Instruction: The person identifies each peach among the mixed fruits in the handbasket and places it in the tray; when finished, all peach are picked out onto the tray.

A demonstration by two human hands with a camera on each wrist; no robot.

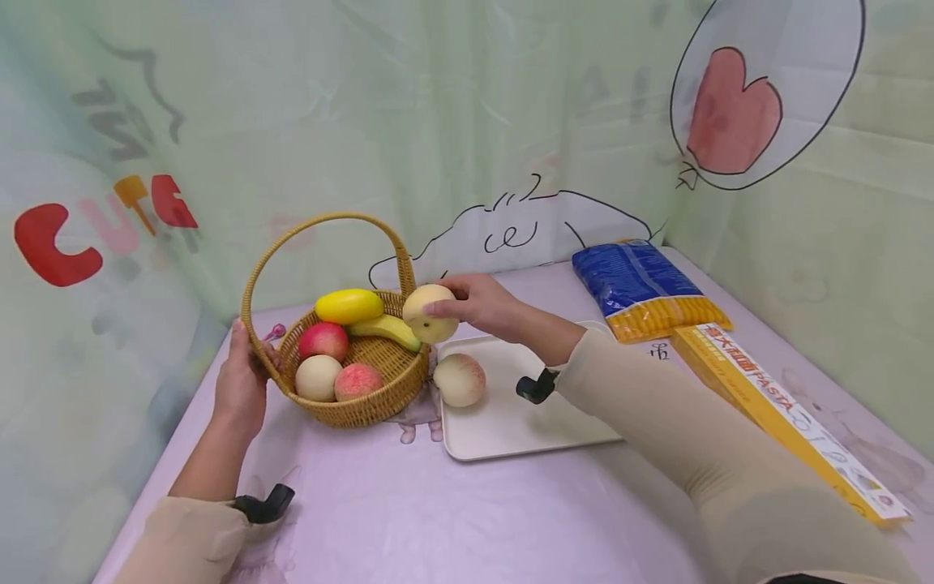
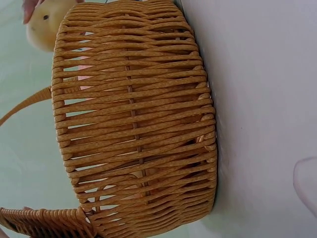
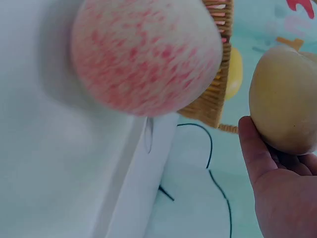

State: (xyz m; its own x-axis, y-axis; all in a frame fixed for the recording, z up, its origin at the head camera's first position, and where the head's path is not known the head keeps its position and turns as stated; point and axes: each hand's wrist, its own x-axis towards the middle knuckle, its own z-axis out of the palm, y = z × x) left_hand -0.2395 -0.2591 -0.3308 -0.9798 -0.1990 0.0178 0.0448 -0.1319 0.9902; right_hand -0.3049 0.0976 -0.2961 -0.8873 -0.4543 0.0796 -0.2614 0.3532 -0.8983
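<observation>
My left hand [image 1: 242,380] grips the wicker basket [image 1: 390,396] at the left, where its arched handle meets the rim. In the left wrist view the woven wall of the basket [image 2: 133,114] fills most of the picture. With the right hand [image 1: 485,307] I hold a pale yellow fruit [image 1: 430,315] just above the basket's right rim; a dark spot marks its side. Inside the basket lie a yellow mango-like fruit [image 1: 349,307], a banana [image 1: 387,330], a red fruit [image 1: 323,341], a pale round fruit [image 1: 318,378] and a pink peach [image 1: 358,381].
A white tray [image 1: 511,434] stands right of the basket, with a pink-blushed peach [image 1: 460,380] on its left end. Farther right lie a blue and yellow pasta bag [image 1: 645,284] and a long pasta box [image 1: 788,422]. A printed curtain [image 1: 467,122] hangs behind the table.
</observation>
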